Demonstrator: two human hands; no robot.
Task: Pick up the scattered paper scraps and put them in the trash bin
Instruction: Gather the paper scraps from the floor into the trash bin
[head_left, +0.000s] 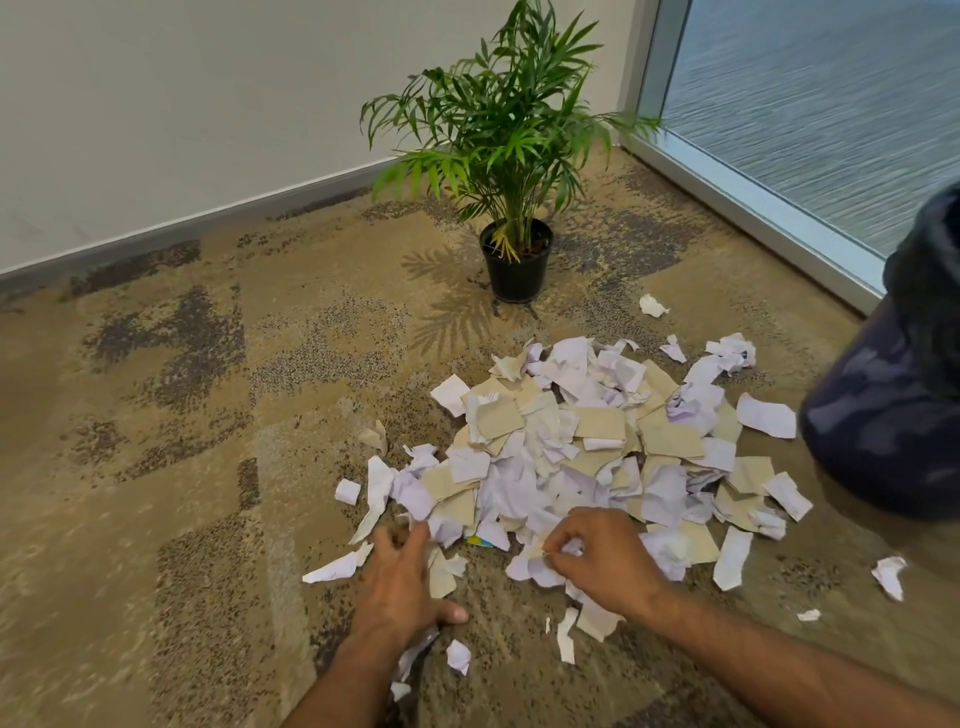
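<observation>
Paper scraps (587, 447) on carpet (182, 467), before potted plant (514, 260).

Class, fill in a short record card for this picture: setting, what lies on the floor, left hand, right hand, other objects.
setting: patterned carpet in a room corner, by a wall and a glass panel
on floor: pile of paper scraps, white and tan, with strays around it
left hand: flat on scraps at the pile's near edge
right hand: fingers closed on a white scrap
other objects: potted plant behind the pile; dark bin bag at right
</observation>
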